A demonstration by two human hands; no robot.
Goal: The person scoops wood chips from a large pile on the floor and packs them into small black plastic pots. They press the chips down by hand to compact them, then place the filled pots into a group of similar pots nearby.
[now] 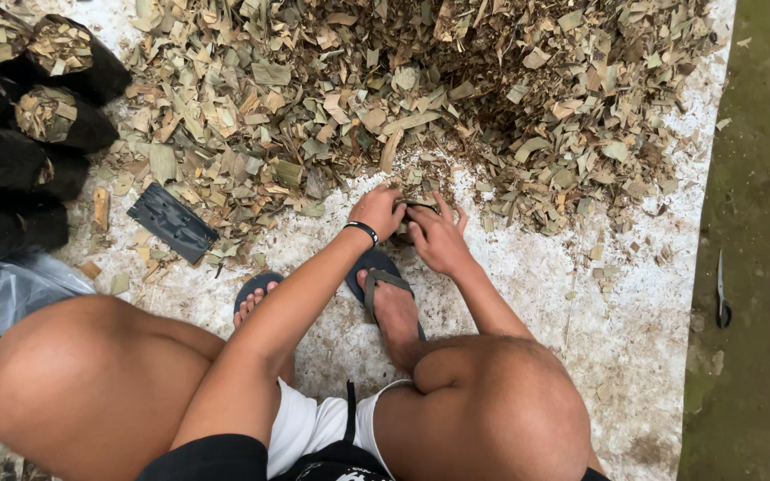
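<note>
I squat over a white sheet (634, 312) covered with a big pile of chopped dry leaves (421, 89). My left hand (378, 212), with a black wristband, and my right hand (437, 233) meet at the near edge of the pile. Both are closed around a small dark bag (416, 207) that is mostly hidden between the fingers. My feet in dark flip-flops (376, 276) rest just behind the hands.
Several black bags stuffed with leaf bits (42, 98) are stacked at the far left. A flat dark bag (171, 221) lies beside the pile. Clear plastic (2, 294) sits at left. Scissors (722, 294) lie on the mossy ground at right.
</note>
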